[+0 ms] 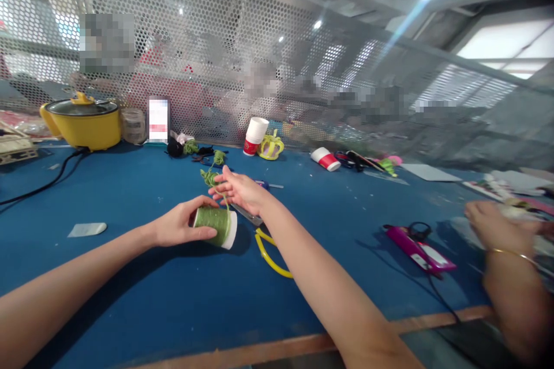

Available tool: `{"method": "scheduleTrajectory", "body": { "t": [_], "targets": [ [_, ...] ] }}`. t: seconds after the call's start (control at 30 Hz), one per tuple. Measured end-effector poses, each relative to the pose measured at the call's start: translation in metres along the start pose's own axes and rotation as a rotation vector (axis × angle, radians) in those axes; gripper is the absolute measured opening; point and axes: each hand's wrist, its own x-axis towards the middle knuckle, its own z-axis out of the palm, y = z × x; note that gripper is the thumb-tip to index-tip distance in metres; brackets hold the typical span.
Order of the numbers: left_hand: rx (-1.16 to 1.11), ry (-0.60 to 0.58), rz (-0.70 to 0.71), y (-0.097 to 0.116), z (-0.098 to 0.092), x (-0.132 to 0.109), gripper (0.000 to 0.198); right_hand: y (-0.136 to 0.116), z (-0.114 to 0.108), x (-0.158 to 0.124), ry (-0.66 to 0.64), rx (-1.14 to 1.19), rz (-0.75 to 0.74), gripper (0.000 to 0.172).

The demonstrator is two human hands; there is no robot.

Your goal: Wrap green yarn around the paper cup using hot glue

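My left hand (179, 226) is wrapped around a paper cup wound with green yarn (215, 225), holding it on its side just above the blue table (130, 277). My right hand (238, 188) is a little beyond the cup, fingers pinched on the green yarn strand (212, 176) that runs from the cup toward the back of the table. Yellow-handled scissors (266, 245) lie on the table just right of the cup, under my right forearm.
A yellow electric pot (82, 121) with a black cord stands back left. Red-and-white paper cups (254, 135) and black scissors lie along the back by the perforated screen. A pink phone (419, 248) lies at right, near another person's hand (493, 225).
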Motion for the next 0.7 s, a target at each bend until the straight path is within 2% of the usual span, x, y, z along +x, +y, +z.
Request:
{"method": "scheduleTrajectory", "body": {
  "t": [0.13,0.3,0.47,0.6,0.63,0.7],
  "targets": [
    [0.059,0.012,-0.001,0.001,0.001,-0.001,0.042,-0.033,0.007,0.024,-0.071,0.045,-0.074,0.040],
    [0.090,0.062,0.047,0.001,0.004,-0.003,0.049,-0.074,0.024,0.057,-0.064,-0.058,-0.119,0.041],
    [0.132,0.129,0.170,-0.007,0.008,-0.002,0.064,-0.095,0.035,0.084,0.028,-0.214,-0.159,0.040],
    [0.219,0.091,0.198,-0.008,0.006,-0.001,0.082,-0.101,0.031,0.095,0.173,-0.323,-0.317,0.040],
    [0.249,0.074,0.208,-0.007,0.005,-0.001,0.083,-0.100,0.030,0.095,0.144,-0.373,-0.331,0.040],
    [0.301,0.049,0.248,-0.004,0.004,-0.002,0.083,-0.095,0.028,0.093,-0.061,-0.506,-0.208,0.039]
  ]
}}
